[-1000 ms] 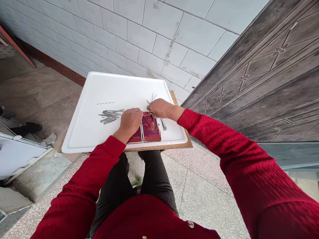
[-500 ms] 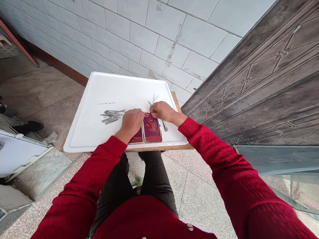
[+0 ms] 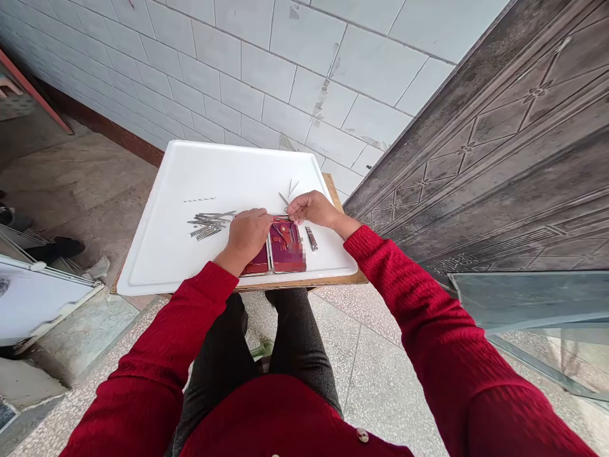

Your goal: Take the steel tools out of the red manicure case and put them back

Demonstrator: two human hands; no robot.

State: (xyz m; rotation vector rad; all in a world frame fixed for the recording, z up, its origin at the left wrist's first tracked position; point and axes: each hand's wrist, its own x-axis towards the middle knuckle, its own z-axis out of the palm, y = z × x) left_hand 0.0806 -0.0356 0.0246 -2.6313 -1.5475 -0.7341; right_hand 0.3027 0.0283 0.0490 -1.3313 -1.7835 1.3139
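A red manicure case [image 3: 287,259] with a purple lining lies open near the front edge of the white board. My left hand [image 3: 249,232] covers much of its left half, fingers closed on the case's upper edge by the middle. At the upper right corner, my right hand [image 3: 311,209] has thumb and fingers pinched together. Whatever is between them is too small to make out. Just beyond these fingertips lie small scissors [image 3: 284,198], partly hidden by the hand. A nail clipper [image 3: 311,238] rests right of the case. Several metal tools [image 3: 209,223] are heaped left of my left hand.
The white board [image 3: 157,254] sits on a wooden top [image 3: 333,190]. A thin metal stick [image 3: 200,200] lies toward its left. A tiled wall [image 3: 266,70] stands behind, and a carved dark door [image 3: 499,127] is close on the right.
My right hand has shifted a little at the case's corner, its fingers slightly higher. The nail clipper shows more fully now. My left hand stays on the case, and the view has moved slightly.
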